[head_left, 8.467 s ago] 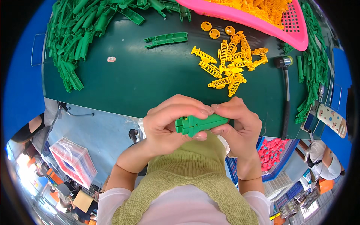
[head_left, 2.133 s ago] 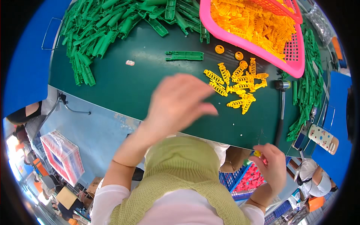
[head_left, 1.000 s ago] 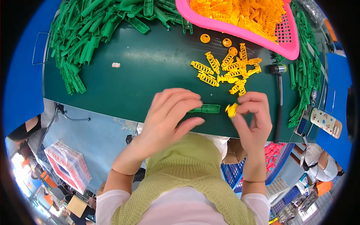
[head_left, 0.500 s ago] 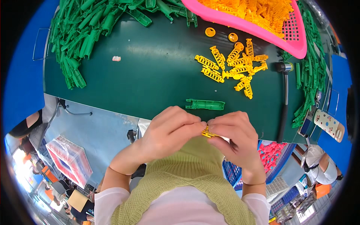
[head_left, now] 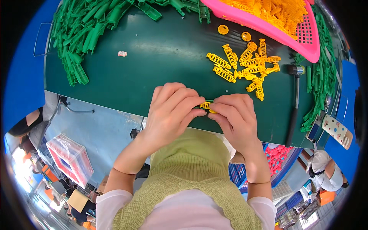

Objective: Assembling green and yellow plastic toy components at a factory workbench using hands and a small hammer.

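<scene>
A dark green table (head_left: 153, 65) fills the upper frame, with green parts (head_left: 82, 34) heaped upper left, a pink basket (head_left: 303, 34) upper right and loose yellow parts (head_left: 245, 65) just below it. At centre, on the table's near edge, the left hand (head_left: 168, 111) and right hand (head_left: 234, 117) meet fingertip to fingertip. Both pinch a small yellow piece (head_left: 207, 106) between them; it shows only in the gap between their fingers.

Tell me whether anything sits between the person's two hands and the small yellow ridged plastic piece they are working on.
Nothing visible does. The left hand and the right hand both pinch the small yellow ridged plastic piece directly, at the near edge of the dark green table. The loose yellow pieces lie farther back, apart from the hands.
</scene>
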Demonstrator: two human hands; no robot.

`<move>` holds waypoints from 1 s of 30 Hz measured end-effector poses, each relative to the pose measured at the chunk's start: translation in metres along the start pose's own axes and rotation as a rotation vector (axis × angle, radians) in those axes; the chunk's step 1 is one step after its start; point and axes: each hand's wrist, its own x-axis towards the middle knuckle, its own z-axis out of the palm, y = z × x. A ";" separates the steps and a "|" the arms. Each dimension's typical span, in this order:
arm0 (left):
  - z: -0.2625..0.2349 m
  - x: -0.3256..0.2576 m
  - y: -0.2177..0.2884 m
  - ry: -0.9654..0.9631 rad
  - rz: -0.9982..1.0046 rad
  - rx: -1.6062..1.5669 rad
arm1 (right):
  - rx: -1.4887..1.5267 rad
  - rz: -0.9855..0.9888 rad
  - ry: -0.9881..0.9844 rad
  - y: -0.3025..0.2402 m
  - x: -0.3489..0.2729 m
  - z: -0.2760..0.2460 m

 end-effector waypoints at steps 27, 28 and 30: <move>0.001 0.003 -0.004 0.004 -0.019 -0.044 | -0.039 -0.029 -0.013 0.004 0.001 -0.003; 0.002 0.002 -0.003 0.003 -0.017 -0.041 | -0.050 -0.038 -0.011 0.004 0.001 -0.003; 0.003 0.001 -0.002 0.012 0.003 -0.027 | -0.060 -0.046 -0.010 0.003 0.002 -0.003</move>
